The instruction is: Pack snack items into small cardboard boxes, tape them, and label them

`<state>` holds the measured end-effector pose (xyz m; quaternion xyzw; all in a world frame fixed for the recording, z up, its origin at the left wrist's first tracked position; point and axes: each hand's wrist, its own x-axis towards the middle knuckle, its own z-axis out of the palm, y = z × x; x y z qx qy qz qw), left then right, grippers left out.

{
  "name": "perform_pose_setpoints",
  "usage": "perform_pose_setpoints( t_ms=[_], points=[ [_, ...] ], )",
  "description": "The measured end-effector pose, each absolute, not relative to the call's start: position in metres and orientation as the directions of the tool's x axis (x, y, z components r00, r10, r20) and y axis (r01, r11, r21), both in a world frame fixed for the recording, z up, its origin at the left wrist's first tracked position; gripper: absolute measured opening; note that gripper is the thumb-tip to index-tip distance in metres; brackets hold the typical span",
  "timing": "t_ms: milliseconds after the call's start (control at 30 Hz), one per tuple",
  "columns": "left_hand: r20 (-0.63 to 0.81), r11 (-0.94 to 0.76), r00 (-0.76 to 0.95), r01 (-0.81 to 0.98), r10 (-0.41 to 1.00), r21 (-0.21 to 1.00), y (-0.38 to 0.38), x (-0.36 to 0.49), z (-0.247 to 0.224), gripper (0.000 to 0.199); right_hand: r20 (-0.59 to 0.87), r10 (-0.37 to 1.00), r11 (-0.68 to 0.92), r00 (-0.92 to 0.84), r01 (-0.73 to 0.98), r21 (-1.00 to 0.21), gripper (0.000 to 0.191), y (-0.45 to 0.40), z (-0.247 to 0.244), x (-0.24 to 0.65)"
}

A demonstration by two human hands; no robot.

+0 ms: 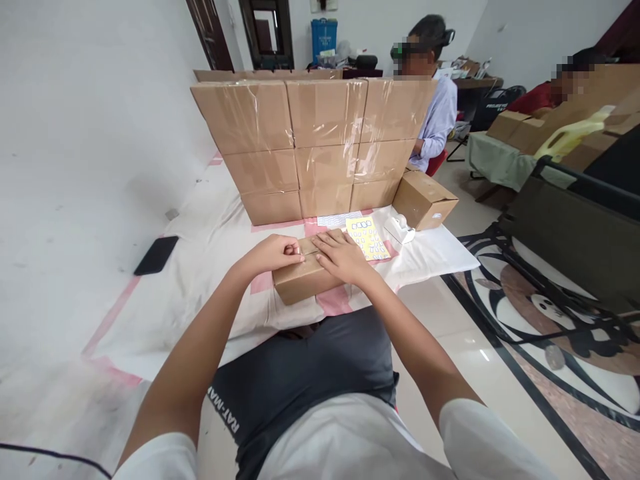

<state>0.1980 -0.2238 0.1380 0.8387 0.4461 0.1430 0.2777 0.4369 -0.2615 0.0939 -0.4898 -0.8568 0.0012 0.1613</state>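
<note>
A closed brown cardboard box [307, 281] lies on the cloth-covered table in front of me. At its left end my left hand [276, 255] is closed, thumb and fingertips pinched together over the top edge; a small pale bit shows at the fingertips, too small to name. Flat across the right part of the lid rests my right hand [342, 256], its fingers stretched out and holding nothing. Just beyond that hand lies a yellow sheet of stickers [369, 239]. A white tape dispenser [400, 230] stands to its right.
A wall of taped cardboard boxes [327, 150] rises behind the work spot. Another carton [425, 200] stands at the right, and a dark phone [157, 255] lies at the left. A white printed sheet [339, 219] is near the wall. Two other people sit beyond.
</note>
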Motion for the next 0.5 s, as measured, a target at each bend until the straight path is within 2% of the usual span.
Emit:
perform_pose_setpoints(
  t_ms=[200, 300, 400, 500],
  points=[
    [0.049, -0.461, 0.511, 0.725, 0.858, 0.512, -0.218, 0.194, 0.133, 0.032, 0.309, 0.827, 0.534, -0.469, 0.827, -0.173, 0.053, -0.262, 0.091, 0.437],
    [0.150, -0.453, 0.436, 0.762, 0.887, 0.463, -0.217, 0.192, 0.128, 0.039, 0.314, 0.824, 0.538, -0.471, 0.825, -0.174, 0.052, -0.260, 0.090, 0.438],
    [0.155, -0.375, 0.348, 0.753, 0.924, 0.541, -0.213, 0.190, 0.119, 0.062, 0.325, 0.816, 0.548, -0.479, 0.819, -0.171, 0.052, -0.259, 0.089, 0.439],
    [0.035, -0.325, 0.397, 0.694, 0.917, 0.642, -0.210, 0.190, 0.109, 0.052, 0.355, 0.804, 0.561, -0.477, 0.807, -0.187, 0.052, -0.260, 0.088, 0.436]
  ],
)
